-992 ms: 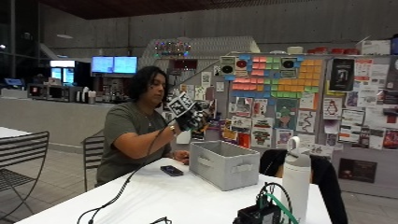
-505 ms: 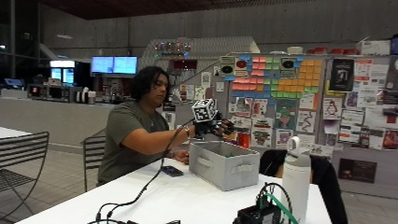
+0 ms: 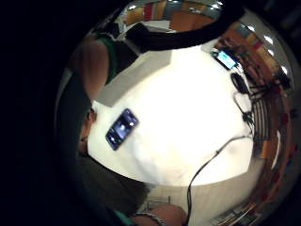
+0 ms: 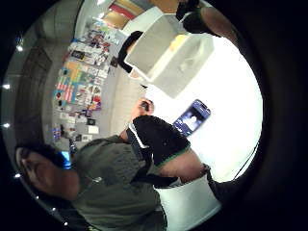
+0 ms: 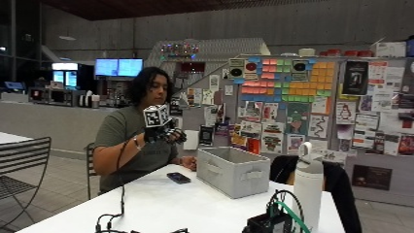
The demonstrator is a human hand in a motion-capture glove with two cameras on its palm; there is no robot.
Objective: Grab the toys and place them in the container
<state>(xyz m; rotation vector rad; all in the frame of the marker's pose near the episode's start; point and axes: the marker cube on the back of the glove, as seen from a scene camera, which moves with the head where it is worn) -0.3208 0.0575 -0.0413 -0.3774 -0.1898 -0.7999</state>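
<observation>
In the outside view a seated person holds the gloved right hand [image 5: 166, 134] raised at chest height, to the left of the grey fabric container [image 5: 232, 171] and apart from it. Its fingers hang loosely curled with nothing in them. The thumb side palm view looks into the container [image 4: 161, 57], where a yellow toy [image 4: 177, 42] lies. No toy shows on the white table [image 5: 194, 204]. The bare left hand [image 5: 188, 162] rests on the table's far edge beside the container.
A dark phone [image 5: 178, 177] lies on the table between the person and the container, also seen as the phone [image 3: 121, 128] under the palm. A white bottle [image 5: 308, 182] and a black device with cables [image 5: 275, 221] stand at the near right. A black cable [image 5: 121, 194] hangs from the glove to the table.
The gloved hand went right to above the container, then drew back left toward the person's chest.
</observation>
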